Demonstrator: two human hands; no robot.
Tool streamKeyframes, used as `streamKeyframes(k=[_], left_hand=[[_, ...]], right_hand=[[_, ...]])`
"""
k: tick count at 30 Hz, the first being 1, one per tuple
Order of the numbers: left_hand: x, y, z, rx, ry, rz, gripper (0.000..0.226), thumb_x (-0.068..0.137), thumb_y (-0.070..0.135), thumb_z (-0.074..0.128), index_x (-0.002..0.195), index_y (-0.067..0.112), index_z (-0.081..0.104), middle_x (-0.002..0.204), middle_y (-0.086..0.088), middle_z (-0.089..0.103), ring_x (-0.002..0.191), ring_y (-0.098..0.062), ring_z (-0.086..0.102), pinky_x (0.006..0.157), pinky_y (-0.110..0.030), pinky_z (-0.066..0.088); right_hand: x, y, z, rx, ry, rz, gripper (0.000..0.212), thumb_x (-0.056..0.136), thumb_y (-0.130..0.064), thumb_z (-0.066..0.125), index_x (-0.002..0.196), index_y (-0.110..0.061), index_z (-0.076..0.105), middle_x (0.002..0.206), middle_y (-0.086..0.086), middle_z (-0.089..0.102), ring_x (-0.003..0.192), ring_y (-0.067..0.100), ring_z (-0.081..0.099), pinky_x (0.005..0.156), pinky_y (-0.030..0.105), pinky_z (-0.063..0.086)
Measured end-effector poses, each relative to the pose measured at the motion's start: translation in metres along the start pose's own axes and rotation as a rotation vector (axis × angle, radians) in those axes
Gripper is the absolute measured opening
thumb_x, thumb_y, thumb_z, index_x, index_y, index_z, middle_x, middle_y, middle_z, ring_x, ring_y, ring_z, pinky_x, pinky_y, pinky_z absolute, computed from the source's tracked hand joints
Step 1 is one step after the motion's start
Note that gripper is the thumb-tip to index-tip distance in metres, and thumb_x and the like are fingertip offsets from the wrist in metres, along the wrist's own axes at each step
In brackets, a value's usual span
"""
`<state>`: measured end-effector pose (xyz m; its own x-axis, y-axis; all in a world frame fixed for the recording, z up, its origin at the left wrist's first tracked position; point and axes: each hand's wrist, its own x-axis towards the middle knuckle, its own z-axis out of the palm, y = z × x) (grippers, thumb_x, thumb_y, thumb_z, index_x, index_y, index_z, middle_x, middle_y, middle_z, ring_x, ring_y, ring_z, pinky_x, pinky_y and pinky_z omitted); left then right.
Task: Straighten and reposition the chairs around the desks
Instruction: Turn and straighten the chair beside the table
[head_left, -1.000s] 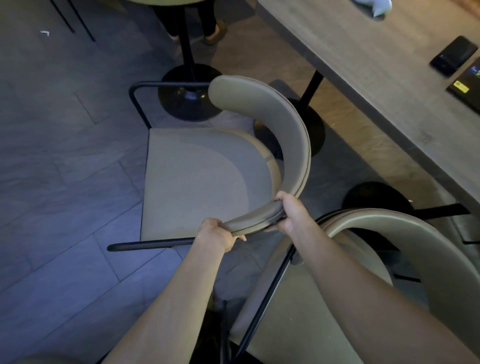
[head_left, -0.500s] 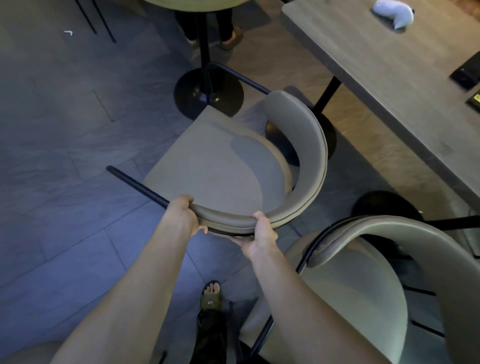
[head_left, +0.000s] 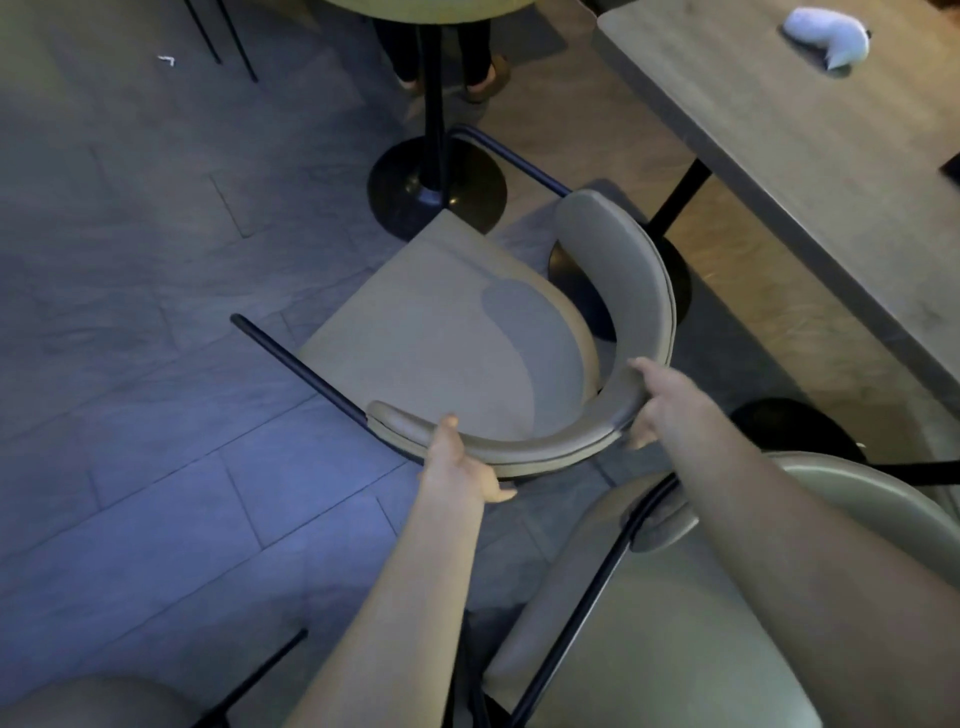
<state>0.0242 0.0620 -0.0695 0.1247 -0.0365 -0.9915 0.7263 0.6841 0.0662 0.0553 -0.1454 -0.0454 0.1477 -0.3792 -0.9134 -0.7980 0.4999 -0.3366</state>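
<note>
A beige padded chair (head_left: 447, 332) with a curved backrest (head_left: 618, 291) and black metal arm rails stands on the tiled floor, its seat corner pointing toward a round table base (head_left: 436, 187). My left hand (head_left: 460, 462) grips the near part of the backrest from below. My right hand (head_left: 662, 402) holds the backrest's right bend, with the index finger stretched along it. A second beige chair (head_left: 675, 623) sits right under my right forearm. The wooden desk (head_left: 810, 156) runs along the right.
A person's legs and feet (head_left: 483, 78) stand behind the pedestal table at the top. A white object (head_left: 826, 34) lies on the desk. Two more black pedestal bases (head_left: 680, 291) sit under the desk. Another chair's seat (head_left: 93, 701) shows at the bottom left.
The chair has turned clockwise, so its seat now points up and left toward the pedestal base. My hands have shifted along the backrest, the right one further out on the bend.
</note>
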Motion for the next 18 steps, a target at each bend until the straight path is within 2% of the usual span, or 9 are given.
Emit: streamKeyframes(k=[2,4,5,7,8,10,13,15,18], left_hand=[[0.028,-0.003,-0.003,0.006,0.026,0.048,0.079,0.077,0.042,0.068,0.146,0.03,0.031,0.154,-0.002,0.038,0.138,-0.04,0.037,0.088,-0.084,0.015],[0.064,-0.004,-0.005,0.008,0.041,0.052,0.073,0.08,0.032,0.065,0.145,0.032,0.032,0.152,-0.003,0.041,0.136,-0.044,0.039,0.068,-0.087,0.015],[0.059,-0.002,-0.003,0.008,0.031,0.056,0.068,0.083,0.027,0.061,0.145,0.03,0.032,0.151,-0.004,0.042,0.135,-0.044,0.04,0.065,-0.086,0.015],[0.044,0.003,0.002,-0.002,0.038,0.025,0.062,0.089,0.02,0.051,0.147,0.026,0.03,0.152,-0.006,0.039,0.136,-0.041,0.038,0.08,-0.086,0.017],[0.036,0.006,0.003,0.007,0.057,0.018,0.06,0.091,0.019,0.047,0.148,0.026,0.029,0.154,-0.006,0.037,0.139,-0.038,0.036,0.09,-0.083,0.017],[0.026,0.009,0.002,0.011,0.073,0.011,0.056,0.093,0.015,0.044,0.147,0.021,0.031,0.154,-0.005,0.036,0.142,-0.034,0.032,0.096,-0.08,0.017],[0.022,0.022,-0.004,0.09,0.09,0.049,0.048,0.099,0.013,0.038,0.147,0.013,0.034,0.152,-0.003,0.038,0.144,-0.033,0.029,0.107,-0.071,0.014],[0.022,0.033,-0.009,0.125,0.143,0.069,0.043,0.101,0.014,0.035,0.144,0.012,0.038,0.152,0.001,0.039,0.145,-0.031,0.027,0.108,-0.072,0.007],[0.02,0.053,-0.015,0.164,0.164,0.076,0.046,0.098,0.008,0.039,0.144,0.013,0.038,0.156,0.001,0.035,0.145,-0.034,0.025,0.106,-0.075,0.005]], right_hand=[[0.008,-0.016,-0.001,-0.075,-0.003,-0.043,0.062,0.09,-0.038,0.068,0.142,-0.012,0.045,0.143,0.01,0.054,0.132,0.037,0.049,0.113,0.058,0.029],[0.013,-0.026,-0.001,-0.149,-0.007,-0.11,0.062,0.09,-0.034,0.069,0.143,-0.01,0.044,0.134,0.012,0.054,0.132,0.039,0.048,0.109,0.063,0.031],[0.017,-0.029,-0.002,-0.174,-0.003,-0.131,0.059,0.091,-0.029,0.068,0.141,-0.009,0.045,0.13,0.014,0.056,0.128,0.039,0.051,0.104,0.063,0.036],[0.023,-0.031,-0.002,-0.192,-0.004,-0.135,0.05,0.093,-0.018,0.064,0.139,-0.007,0.047,0.123,0.016,0.057,0.119,0.039,0.056,0.094,0.063,0.044],[0.026,-0.029,-0.004,-0.19,0.001,-0.141,0.047,0.093,-0.012,0.061,0.138,-0.007,0.047,0.123,0.018,0.057,0.117,0.039,0.057,0.094,0.063,0.046],[0.03,-0.022,-0.005,-0.186,0.006,-0.187,0.042,0.094,-0.004,0.055,0.135,-0.007,0.047,0.123,0.019,0.058,0.11,0.038,0.058,0.095,0.06,0.047],[0.031,-0.003,-0.002,-0.121,-0.01,-0.209,0.039,0.092,0.001,0.048,0.13,-0.008,0.048,0.103,0.016,0.06,0.084,0.033,0.059,0.074,0.055,0.05],[0.042,0.014,0.0,-0.038,-0.002,-0.198,0.047,0.086,0.003,0.049,0.133,-0.008,0.049,0.112,0.018,0.062,0.087,0.035,0.062,0.06,0.05,0.053],[0.056,0.038,0.004,0.09,-0.012,-0.184,0.055,0.078,0.005,0.049,0.132,-0.007,0.05,0.122,0.022,0.061,0.098,0.04,0.065,0.069,0.058,0.057]])
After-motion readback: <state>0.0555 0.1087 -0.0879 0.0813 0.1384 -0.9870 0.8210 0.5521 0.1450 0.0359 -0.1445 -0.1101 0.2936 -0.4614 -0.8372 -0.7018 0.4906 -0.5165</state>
